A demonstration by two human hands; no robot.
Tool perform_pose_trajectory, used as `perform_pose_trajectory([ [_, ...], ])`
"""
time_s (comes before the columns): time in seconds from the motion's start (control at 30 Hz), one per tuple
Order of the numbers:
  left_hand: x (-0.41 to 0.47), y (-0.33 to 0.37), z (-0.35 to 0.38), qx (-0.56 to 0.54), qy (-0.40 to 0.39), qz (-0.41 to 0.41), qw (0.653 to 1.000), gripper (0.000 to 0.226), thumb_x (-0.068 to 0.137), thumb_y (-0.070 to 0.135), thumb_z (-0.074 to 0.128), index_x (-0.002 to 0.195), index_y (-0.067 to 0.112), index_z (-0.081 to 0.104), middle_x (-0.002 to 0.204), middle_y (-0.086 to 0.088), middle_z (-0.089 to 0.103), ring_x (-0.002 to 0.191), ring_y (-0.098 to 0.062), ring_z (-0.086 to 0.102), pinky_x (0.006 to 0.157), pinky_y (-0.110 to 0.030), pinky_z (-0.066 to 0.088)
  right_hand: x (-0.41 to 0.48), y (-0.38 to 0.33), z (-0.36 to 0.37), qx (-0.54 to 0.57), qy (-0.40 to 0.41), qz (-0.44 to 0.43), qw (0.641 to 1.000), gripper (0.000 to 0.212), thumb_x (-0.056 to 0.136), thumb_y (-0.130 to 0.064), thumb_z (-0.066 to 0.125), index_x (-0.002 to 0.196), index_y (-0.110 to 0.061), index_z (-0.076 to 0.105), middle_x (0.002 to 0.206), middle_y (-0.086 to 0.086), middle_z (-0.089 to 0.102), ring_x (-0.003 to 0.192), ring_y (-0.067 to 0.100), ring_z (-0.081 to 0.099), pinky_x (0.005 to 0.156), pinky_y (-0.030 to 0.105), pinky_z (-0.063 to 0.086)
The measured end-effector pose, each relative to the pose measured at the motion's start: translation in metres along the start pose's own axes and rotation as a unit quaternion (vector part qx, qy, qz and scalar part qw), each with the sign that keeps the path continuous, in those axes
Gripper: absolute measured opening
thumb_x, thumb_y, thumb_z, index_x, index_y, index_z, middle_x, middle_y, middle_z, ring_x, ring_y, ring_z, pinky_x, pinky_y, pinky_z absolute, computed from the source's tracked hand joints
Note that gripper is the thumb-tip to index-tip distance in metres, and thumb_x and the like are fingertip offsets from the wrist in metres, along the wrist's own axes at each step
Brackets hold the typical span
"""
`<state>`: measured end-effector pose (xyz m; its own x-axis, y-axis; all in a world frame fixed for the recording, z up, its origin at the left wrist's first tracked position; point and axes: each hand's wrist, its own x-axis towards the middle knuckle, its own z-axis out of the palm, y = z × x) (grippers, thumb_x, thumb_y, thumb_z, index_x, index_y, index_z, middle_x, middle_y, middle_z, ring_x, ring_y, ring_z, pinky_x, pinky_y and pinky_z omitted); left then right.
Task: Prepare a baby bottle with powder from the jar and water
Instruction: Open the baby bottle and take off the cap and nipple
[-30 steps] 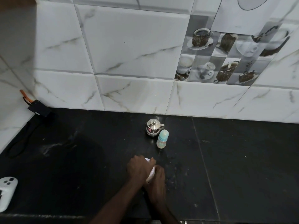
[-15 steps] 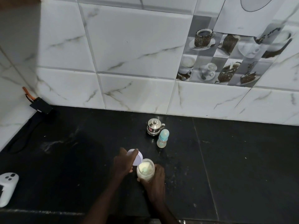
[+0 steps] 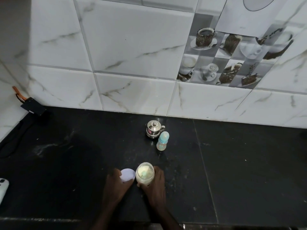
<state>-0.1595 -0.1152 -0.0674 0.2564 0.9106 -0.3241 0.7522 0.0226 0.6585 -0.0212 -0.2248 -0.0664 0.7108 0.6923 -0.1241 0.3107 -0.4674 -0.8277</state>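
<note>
An uncapped glass jar (image 3: 144, 173) of pale yellow powder stands on the black counter (image 3: 240, 171) near the front edge, with a bluish scoop lying in the powder. My right hand (image 3: 155, 188) grips the jar's side. My left hand (image 3: 116, 185) holds the jar's white lid (image 3: 127, 175) just left of the jar, low over the counter. Farther back stands a small baby bottle (image 3: 162, 141) with a blue cap, upright and untouched. Just behind it sits a small steel pot (image 3: 154, 129) with a lid and spout.
A white-tiled wall (image 3: 132, 63) closes off the back of the counter. A black plug with a cable (image 3: 33, 107) lies at the far left. A white device (image 3: 2, 188) pokes in at the left edge. The counter's front edge runs just below my wrists.
The lid has come off the jar. My left hand carried it to the left and lowered it toward the counter, while my right hand kept hold of the jar.
</note>
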Motion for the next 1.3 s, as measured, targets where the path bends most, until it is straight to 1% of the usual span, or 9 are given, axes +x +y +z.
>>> perform_pose_trajectory([
  [0.1, -0.004, -0.006, 0.006, 0.021, 0.028, 0.045, 0.998, 0.059, 0.067, 0.062, 0.081, 0.101, 0.031, 0.045, 0.099, 0.009, 0.046, 0.099, -0.024, 0.062, 0.077, -0.039, 0.054, 0.002, 0.011, -0.003, -0.01, -0.031, -0.031, 0.999, 0.079, 0.066, -0.033, 0.077, 0.139, -0.028, 0.045, 0.135, -0.013, 0.045, 0.129, 0.005, 0.047, 0.106, 0.032, 0.046],
  [0.2, 0.0, -0.013, 0.01, 0.047, 0.036, 0.075, 0.995, 0.062, 0.067, 0.061, 0.082, 0.105, 0.028, 0.048, 0.1, 0.006, 0.052, 0.1, -0.025, 0.063, 0.075, -0.039, 0.055, 0.005, 0.015, -0.02, -0.02, -0.059, -0.046, 0.997, 0.087, 0.068, -0.013, 0.059, 0.148, -0.033, 0.029, 0.149, -0.012, 0.032, 0.14, 0.002, 0.034, 0.121, 0.027, 0.031],
  [0.37, 0.004, -0.023, 0.021, 0.101, 0.054, 0.097, 0.989, 0.072, 0.063, 0.065, 0.08, 0.118, 0.023, 0.056, 0.109, -0.003, 0.067, 0.102, -0.027, 0.064, 0.075, -0.038, 0.054, 0.042, 0.006, -0.058, -0.059, -0.009, -0.05, 0.997, 0.084, 0.075, 0.0, 0.059, 0.154, -0.017, 0.034, 0.151, -0.003, 0.032, 0.131, -0.004, 0.034, 0.108, 0.001, 0.02],
  [0.5, 0.006, -0.03, 0.026, 0.123, 0.051, 0.103, 0.986, 0.081, 0.063, 0.063, 0.08, 0.126, 0.02, 0.056, 0.117, -0.005, 0.066, 0.108, -0.027, 0.064, 0.082, -0.039, 0.053, 0.088, -0.015, -0.083, -0.091, 0.054, -0.046, 0.993, 0.076, 0.077, 0.003, 0.058, 0.149, -0.012, 0.039, 0.148, 0.004, 0.034, 0.129, 0.018, 0.048, 0.112, 0.029, 0.04],
  [0.67, -0.002, -0.025, 0.025, 0.068, 0.05, 0.114, 0.99, 0.074, 0.07, 0.044, 0.075, 0.135, 0.015, 0.056, 0.13, -0.008, 0.063, 0.12, -0.029, 0.061, 0.093, -0.042, 0.053, 0.135, -0.044, -0.098, -0.154, 0.025, -0.084, 0.984, 0.076, 0.08, -0.006, 0.061, 0.151, -0.017, 0.036, 0.155, 0.003, 0.031, 0.135, 0.026, 0.041, 0.109, 0.041, 0.043],
  [0.8, -0.004, -0.015, 0.012, -0.02, 0.047, 0.087, 0.995, 0.075, 0.078, 0.017, 0.072, 0.148, 0.02, 0.045, 0.147, -0.004, 0.052, 0.133, -0.025, 0.053, 0.105, -0.041, 0.047, 0.169, -0.053, -0.098, -0.267, -0.06, -0.128, 0.953, 0.083, 0.078, -0.006, 0.073, 0.152, -0.02, 0.037, 0.161, 0.005, 0.03, 0.141, 0.036, 0.037, 0.114, 0.043, 0.039],
  [0.9, 0.0, -0.005, 0.005, -0.063, 0.06, 0.085, 0.993, 0.07, 0.081, 0.007, 0.064, 0.146, 0.024, 0.045, 0.146, -0.001, 0.052, 0.131, -0.022, 0.053, 0.103, -0.039, 0.046, 0.182, -0.056, -0.095, -0.344, -0.125, -0.131, 0.922, 0.084, 0.079, -0.008, 0.075, 0.153, -0.024, 0.039, 0.164, 0.006, 0.029, 0.14, 0.041, 0.039, 0.112, 0.048, 0.043],
  [1.1, 0.008, 0.039, -0.002, -0.109, 0.075, 0.171, 0.976, 0.06, 0.077, 0.019, 0.052, 0.137, 0.023, 0.054, 0.138, 0.006, 0.056, 0.125, -0.009, 0.052, 0.099, -0.018, 0.036, 0.191, -0.055, -0.087, -0.364, -0.142, -0.15, 0.908, 0.066, 0.08, -0.008, 0.078, 0.139, -0.025, 0.053, 0.152, 0.001, 0.042, 0.129, 0.031, 0.055, 0.097, 0.048, 0.055],
  [1.3, 0.023, 0.082, 0.011, -0.107, 0.072, 0.237, 0.963, 0.049, 0.083, 0.008, 0.063, 0.131, 0.017, 0.059, 0.132, 0.002, 0.061, 0.125, -0.01, 0.052, 0.104, -0.015, 0.034, 0.195, -0.057, -0.083, -0.395, -0.139, -0.152, 0.895, 0.06, 0.08, -0.008, 0.079, 0.133, -0.025, 0.055, 0.149, 0.002, 0.045, 0.124, 0.032, 0.058, 0.091, 0.046, 0.056],
])
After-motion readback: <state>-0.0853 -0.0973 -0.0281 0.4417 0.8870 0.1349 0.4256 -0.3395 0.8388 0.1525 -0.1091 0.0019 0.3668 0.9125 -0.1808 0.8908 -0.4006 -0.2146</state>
